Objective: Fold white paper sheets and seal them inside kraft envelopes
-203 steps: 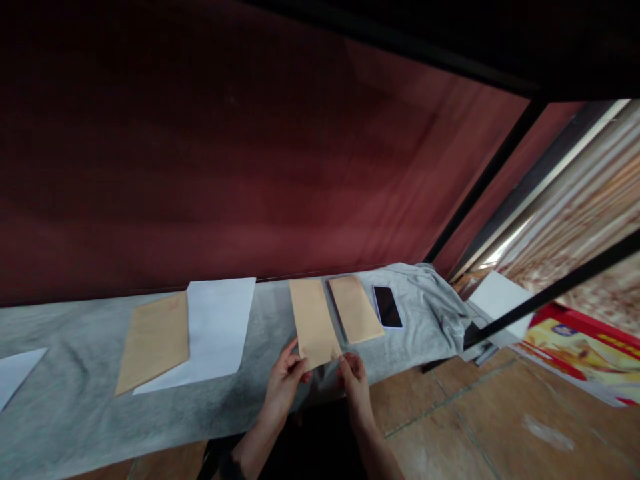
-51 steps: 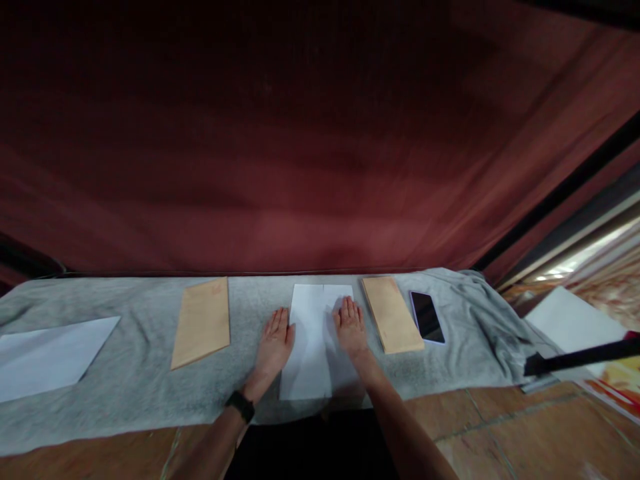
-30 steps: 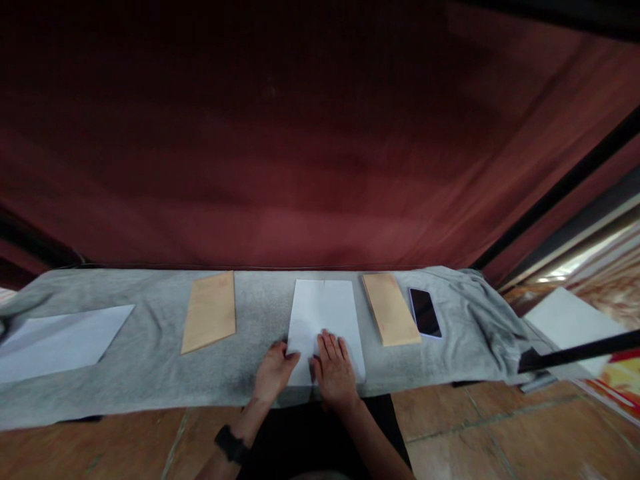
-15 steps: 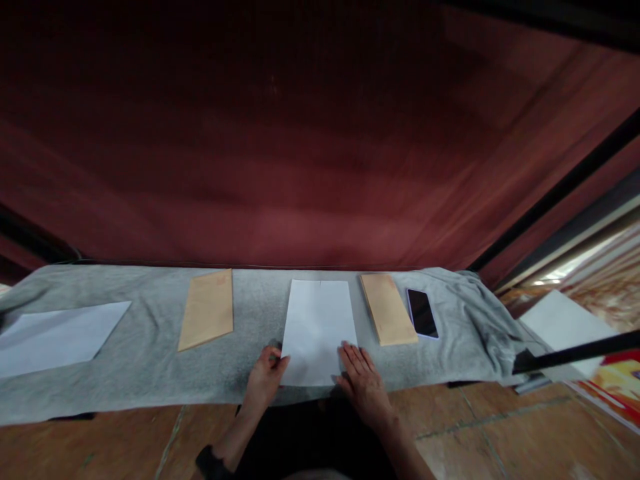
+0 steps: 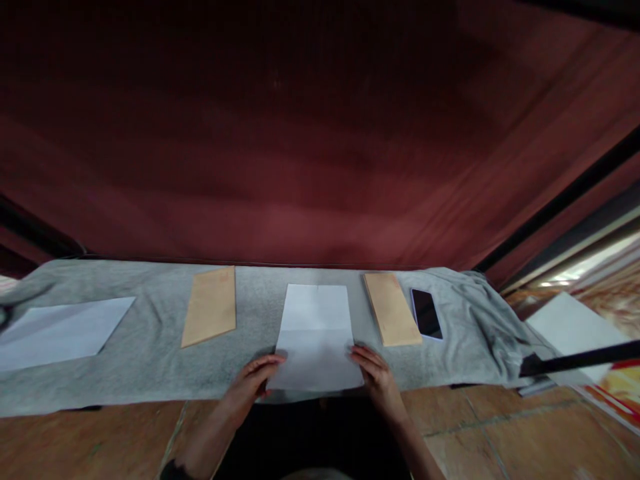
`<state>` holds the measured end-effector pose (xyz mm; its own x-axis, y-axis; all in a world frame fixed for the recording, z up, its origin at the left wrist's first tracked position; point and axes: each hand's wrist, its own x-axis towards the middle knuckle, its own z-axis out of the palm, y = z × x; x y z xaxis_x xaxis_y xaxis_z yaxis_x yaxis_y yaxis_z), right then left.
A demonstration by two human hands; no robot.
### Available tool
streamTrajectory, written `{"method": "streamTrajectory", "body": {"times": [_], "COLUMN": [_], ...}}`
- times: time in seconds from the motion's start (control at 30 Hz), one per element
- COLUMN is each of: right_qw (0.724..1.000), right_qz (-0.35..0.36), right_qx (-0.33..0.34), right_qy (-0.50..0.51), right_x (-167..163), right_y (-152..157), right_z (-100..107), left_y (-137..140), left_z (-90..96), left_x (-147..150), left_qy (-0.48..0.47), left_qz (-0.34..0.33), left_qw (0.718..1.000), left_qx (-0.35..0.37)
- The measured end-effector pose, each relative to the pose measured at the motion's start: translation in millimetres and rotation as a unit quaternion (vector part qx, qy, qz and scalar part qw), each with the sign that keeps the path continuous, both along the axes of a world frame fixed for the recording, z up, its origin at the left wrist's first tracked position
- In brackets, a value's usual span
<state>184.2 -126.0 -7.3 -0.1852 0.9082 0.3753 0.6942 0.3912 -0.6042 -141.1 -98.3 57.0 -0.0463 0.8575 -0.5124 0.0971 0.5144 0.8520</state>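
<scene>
In front of me a white sheet of paper (image 5: pixel 316 310) lies on grey cloth, with a crease running across its middle. Its near half looks raised and shaded. My left hand (image 5: pixel 255 378) grips the left edge near the lower corner, fingers closed on it. At the opposite edge my right hand (image 5: pixel 377 377) pinches the paper, its thumb hidden. To the right of the sheet is a stack of brown envelopes (image 5: pixel 393 310). Another brown envelope (image 5: pixel 210 307) lies to the left.
A phone (image 5: pixel 426 313) with a dark screen lies right of the envelope stack. More white paper (image 5: pixel 67 333) is at the far left of the grey cloth (image 5: pixel 155 360). A dark red panel (image 5: pixel 300 167) rises behind. Dark metal bars (image 5: pixel 580 357) stand at the right, above a tiled floor.
The sheet was flat; now it shows a crosswise crease and its near half is lifted. My right hand has gone from lying flat on the paper to holding its right edge.
</scene>
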Motion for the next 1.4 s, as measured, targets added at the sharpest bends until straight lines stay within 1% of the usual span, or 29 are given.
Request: {"method": "streamTrajectory", "body": {"times": [0.07,0.13,0.27,0.33,0.4,0.47,0.53,0.57,0.6,0.67,0.77,0.9,1.0,1.13,1.23,1.4], "right_qw": [1.000,1.000,0.999,0.997,0.990,0.980,0.967,0.961,0.956,0.950,0.950,0.966,0.971,0.968,0.965,0.956], "right_qz": [-0.005,-0.012,0.005,0.005,-0.027,-0.082,-0.131,-0.147,-0.157,-0.162,-0.161,-0.184,-0.211,-0.240,-0.241,-0.245], "right_qx": [0.009,0.010,-0.008,-0.033,-0.068,-0.091,-0.092,-0.088,-0.085,-0.082,-0.086,-0.103,-0.086,-0.067,-0.066,-0.046], "right_qy": [0.002,0.011,0.044,0.076,0.117,0.158,0.197,0.215,0.231,0.255,0.252,0.153,0.076,-0.019,-0.081,-0.157], "right_x": [-3,-6,-7,-7,-9,-12,-17,-19,-22,-26,-30,-33,-38,-42,-44,-44], "right_y": [5,8,9,9,9,12,18,22,27,38,52,63,66,66,64,62], "right_z": [-2,-5,-4,-1,2,4,6,8,10,15,19,15,9,2,-1,-5], "left_y": [0,0,-1,4,12,24,38,45,52,64,76,83,84,82,79,74], "left_z": [0.3,-0.4,-9.2,-17.8,-26.9,-33.8,-36.6,-36.5,-35.8,-33.9,-33.1,-35.3,-36.0,-36.2,-35.8,-30.7], "left_x": [-4,-8,-16,-18,-19,-17,-14,-11,-8,-1,11,20,22,24,26,30], "left_qy": [-0.022,-0.035,0.029,0.063,0.104,0.164,0.200,0.204,0.202,0.199,0.228,0.278,0.290,0.319,0.349,0.415], "left_qz": [0.002,-0.019,-0.093,-0.111,-0.097,-0.071,-0.064,-0.068,-0.074,-0.085,-0.078,-0.082,-0.078,-0.072,-0.079,-0.099], "left_qw": [1.000,0.998,0.986,0.974,0.960,0.939,0.920,0.916,0.917,0.928,0.938,0.930,0.928,0.918,0.909,0.884], "left_qx": [0.020,0.051,0.136,0.188,0.242,0.293,0.329,0.338,0.336,0.304,0.250,0.228,0.223,0.224,0.213,0.190]}}
